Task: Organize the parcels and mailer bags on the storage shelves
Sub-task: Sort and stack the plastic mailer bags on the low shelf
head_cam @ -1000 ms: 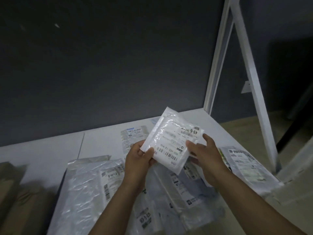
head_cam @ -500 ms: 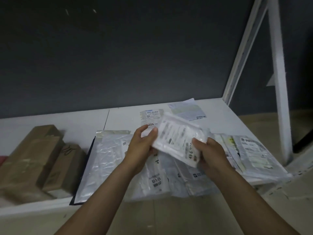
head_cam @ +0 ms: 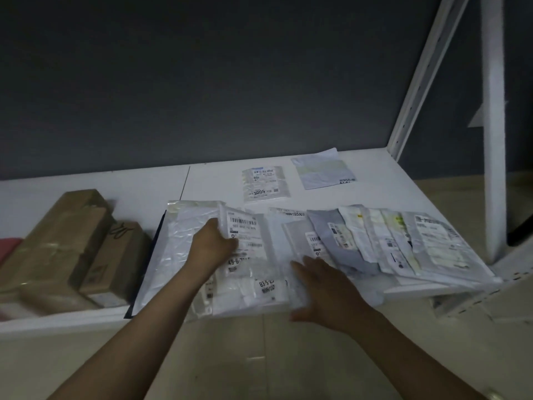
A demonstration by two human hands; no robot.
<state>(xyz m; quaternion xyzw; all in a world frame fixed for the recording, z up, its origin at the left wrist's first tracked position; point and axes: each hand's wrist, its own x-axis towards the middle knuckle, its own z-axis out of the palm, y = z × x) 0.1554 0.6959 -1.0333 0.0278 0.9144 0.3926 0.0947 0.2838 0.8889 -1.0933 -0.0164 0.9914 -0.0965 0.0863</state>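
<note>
Head view. White shelf (head_cam: 219, 180) against a dark wall (head_cam: 202, 82), with white uprights (head_cam: 493, 125) at right. Left hand (head_cam: 213, 246) rests on a labelled white mailer (head_cam: 248, 255) that lies on top of overlapping mailers (head_cam: 184, 243). Right hand (head_cam: 320, 287), fingers spread, lies over the mailers at the shelf's front edge. A fanned pile (head_cam: 418, 243) of mailers extends to the right. Two small mailers lie apart near the back: one labelled (head_cam: 265, 183), one pale (head_cam: 323, 171). Brown boxes (head_cam: 57, 243) stand at left.
</note>
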